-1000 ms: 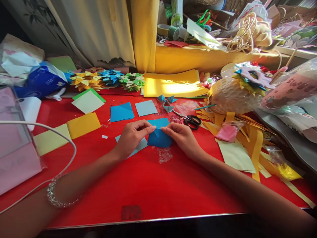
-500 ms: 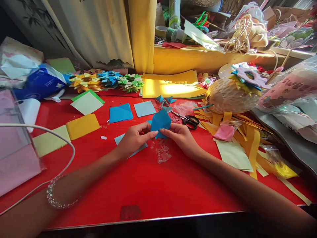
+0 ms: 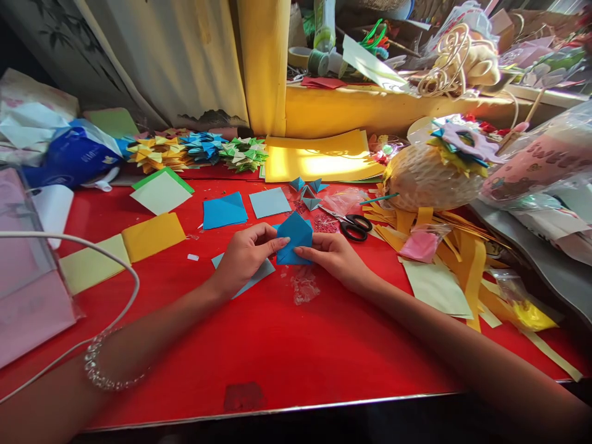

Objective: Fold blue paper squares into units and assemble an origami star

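Paper (image 3: 296,229), blue, is being pinched over the red table (image 3: 296,345) by left hand (image 3: 247,253) and right hand (image 3: 335,256), fingers closed along its sides. Thumbs are being set farther up than half a second ago, suggesting a fold being steadied. Its peak is being pointed away from the wearer, long axis near-to-far.

Held paper (image 3: 298,231) is showing plain blue; table (image 3: 296,351), red. From paper: 11 o'clock curtain (image 3: 185,55) is showing dark print on cream, 3 o'clock packet (image 3: 419,246) pink.
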Tool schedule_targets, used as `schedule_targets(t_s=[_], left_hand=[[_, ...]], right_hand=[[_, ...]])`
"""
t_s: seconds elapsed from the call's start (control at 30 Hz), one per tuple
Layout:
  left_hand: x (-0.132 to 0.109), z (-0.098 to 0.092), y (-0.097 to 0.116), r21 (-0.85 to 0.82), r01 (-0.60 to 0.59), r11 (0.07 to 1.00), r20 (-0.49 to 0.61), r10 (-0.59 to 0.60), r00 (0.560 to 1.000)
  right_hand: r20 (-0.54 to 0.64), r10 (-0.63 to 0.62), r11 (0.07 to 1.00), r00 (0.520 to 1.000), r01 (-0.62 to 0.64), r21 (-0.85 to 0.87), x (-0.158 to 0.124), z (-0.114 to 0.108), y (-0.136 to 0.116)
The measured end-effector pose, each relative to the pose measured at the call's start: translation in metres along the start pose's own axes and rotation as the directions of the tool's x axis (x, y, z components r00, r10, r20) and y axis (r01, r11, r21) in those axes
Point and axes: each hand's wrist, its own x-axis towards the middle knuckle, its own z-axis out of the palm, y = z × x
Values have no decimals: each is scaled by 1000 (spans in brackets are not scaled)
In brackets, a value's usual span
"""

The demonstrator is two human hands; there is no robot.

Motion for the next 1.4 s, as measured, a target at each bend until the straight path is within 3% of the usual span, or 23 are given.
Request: schedule_targets(t_s=[0.27, 0.43, 0.63, 0.83, 1.0, 1.4], left_hand=[[1, -1, -1, -21, -38, 999, -50, 37, 998], [1, -1, -3, -26, -13, 1000, -40, 12, 999], [3, 0, -7, -9, -37, 999, -102, 36, 994], [1, -1, -8, 1, -70, 998, -22, 70, 997], [-2, -4, -5, 201, -180, 963, 111, 160, 981], [-4, -4, -4, 449, -373, 812, 226, 301, 926]], right_hand=[[33, 45, 999, 998, -46, 27, 1, -1, 0], [-94, -44, 999, 995, 47, 27, 2, -1, -2], [-98, -52, 998, 994, 55, 21, 2, -1, 0], [-174, -23, 986, 984, 52, 161, 4, 0, 3], [-155, 6, 986, 988, 20, 163, 3, 0, 0], [-149, 37, 981, 988, -8, 193, 4, -1, -2]])
